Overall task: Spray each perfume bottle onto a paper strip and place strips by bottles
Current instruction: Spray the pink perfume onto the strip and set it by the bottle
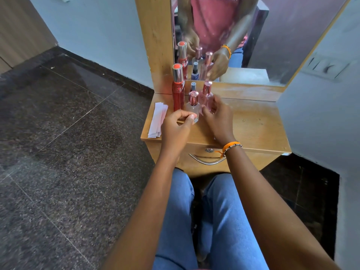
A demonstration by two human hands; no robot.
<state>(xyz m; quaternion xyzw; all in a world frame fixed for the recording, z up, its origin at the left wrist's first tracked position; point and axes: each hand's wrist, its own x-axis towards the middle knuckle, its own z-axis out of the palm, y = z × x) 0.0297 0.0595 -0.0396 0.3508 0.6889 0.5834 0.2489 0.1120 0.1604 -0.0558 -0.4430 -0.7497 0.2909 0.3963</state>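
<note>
Several perfume bottles stand at the back left of the wooden dresser top. They are a tall red bottle with a silver cap, a small clear bottle with a rose-gold cap, a pink bottle with the same kind of cap, and a small blue bottle behind them. White paper strips lie in a loose stack at the left edge. My left hand is curled, its fingertips pinched on the clear bottle's lower left corner. My right hand wraps around the pink bottle's right side.
A mirror rises behind the bottles and reflects them and the hands. A drawer with a metal handle sits below the top. My knees in blue jeans are under the front edge. Dark stone floor lies to the left, and a wall stands close on the right.
</note>
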